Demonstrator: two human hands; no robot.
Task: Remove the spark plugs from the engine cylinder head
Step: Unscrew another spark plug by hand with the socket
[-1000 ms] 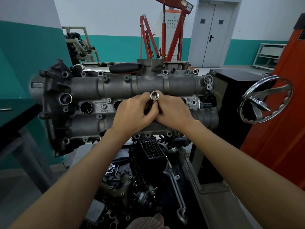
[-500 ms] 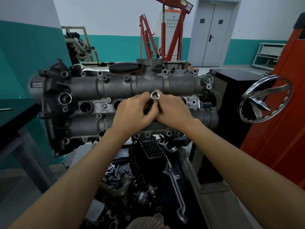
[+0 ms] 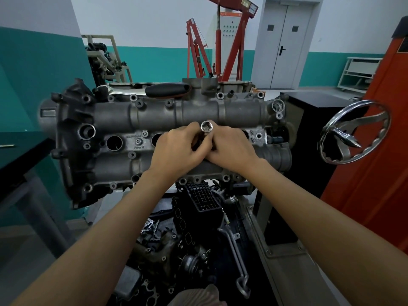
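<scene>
Chrome catches the light at the open mouth of the bright steel spark-plug socket, which stands up out of the middle row of plug wells in the grey cast-aluminium cylinder head. Against the frames from a second and half a second ago almost nothing differs — both hands sit at the same well, the socket leans the same way, and the head has not shifted on its stand.

Left hand: fingers curled in close, thumb and forefinger pinching the socket's shaft just under its mouth. Right hand: knuckles up, fingers bent tight round the same shaft from the other side, touching the left hand. How much of the tool sits inside the well is hidden by the two hands, and no spark plug itself can be seen.

Two empty round wells show to the left of the hands along the head's middle; part of another shows just right of them. A black-handled ratchet lies along the head's far edge. Beyond the head's right end stands a silver spoked handwheel, mounted against the orange stand. Behind, a red engine hoist rises before grey double doors.
</scene>
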